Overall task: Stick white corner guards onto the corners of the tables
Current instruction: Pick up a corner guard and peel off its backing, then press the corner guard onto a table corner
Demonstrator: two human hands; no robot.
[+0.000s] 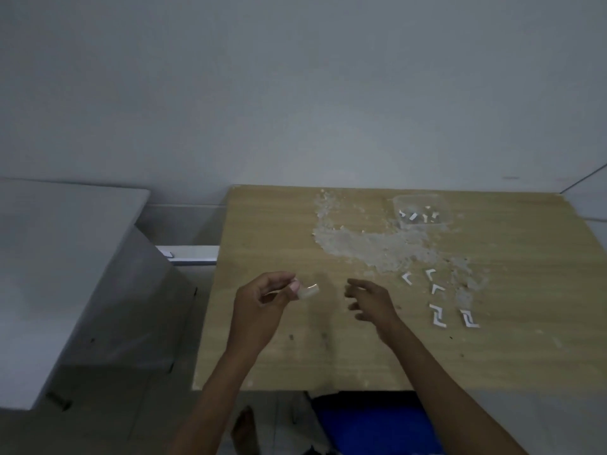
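Head view: between my left hand's (262,298) thumb and fingertips I pinch a small translucent white L-shaped corner guard (308,291), raised over the light wooden table (279,231). More white L-shaped guards and backing pieces (437,298) lie loose on the tabletop to the right, near a patch of rough grey-white residue (368,244). A clear plastic tub (420,211) at the back holds a few white pieces. My right hand (369,302) hovers with fingers loosely spread, holding nothing.
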